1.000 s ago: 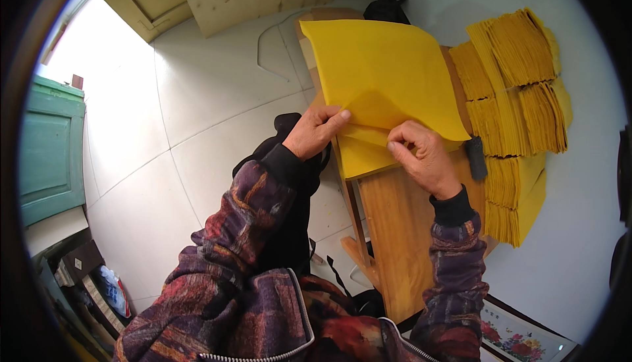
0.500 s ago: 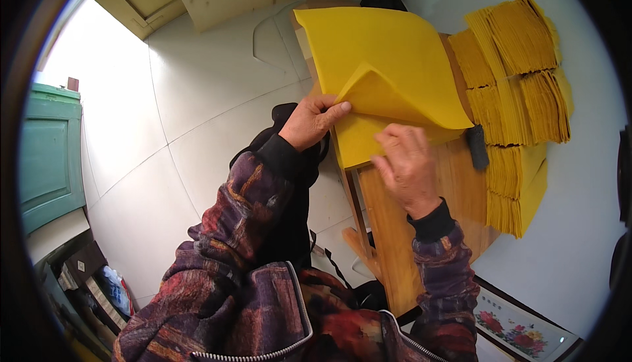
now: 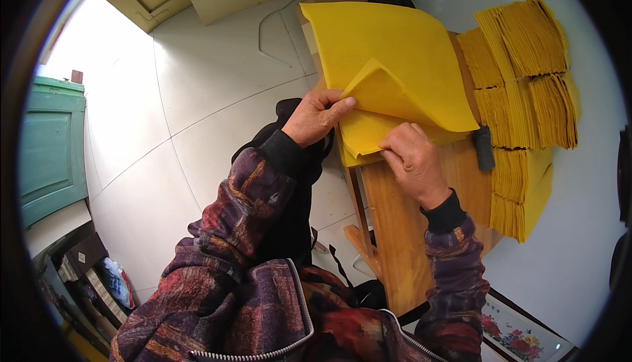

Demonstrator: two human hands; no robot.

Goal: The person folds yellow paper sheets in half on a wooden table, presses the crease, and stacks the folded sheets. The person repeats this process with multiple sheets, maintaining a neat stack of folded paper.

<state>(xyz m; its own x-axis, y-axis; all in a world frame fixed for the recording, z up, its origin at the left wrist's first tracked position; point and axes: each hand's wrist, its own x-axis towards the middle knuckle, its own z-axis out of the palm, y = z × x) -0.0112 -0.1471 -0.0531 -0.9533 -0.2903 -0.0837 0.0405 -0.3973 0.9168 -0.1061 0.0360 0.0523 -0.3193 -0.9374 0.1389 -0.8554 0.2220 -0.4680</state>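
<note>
Pinching a lifted corner of the top yellow sheet [image 3: 388, 66] with left hand [image 3: 316, 117] to peel it off the pile on the wooden desk [image 3: 401, 230], right hand [image 3: 413, 161] pressing lower sheets flat, folded bundles [image 3: 526, 79] stacked alongside.

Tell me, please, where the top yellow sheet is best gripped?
Probably at its raised near-left corner, coming from the person's side. That corner already curls up off the stack, so fingers can pinch it; elsewhere the sheet lies flat. The left hand is already beside it.
</note>
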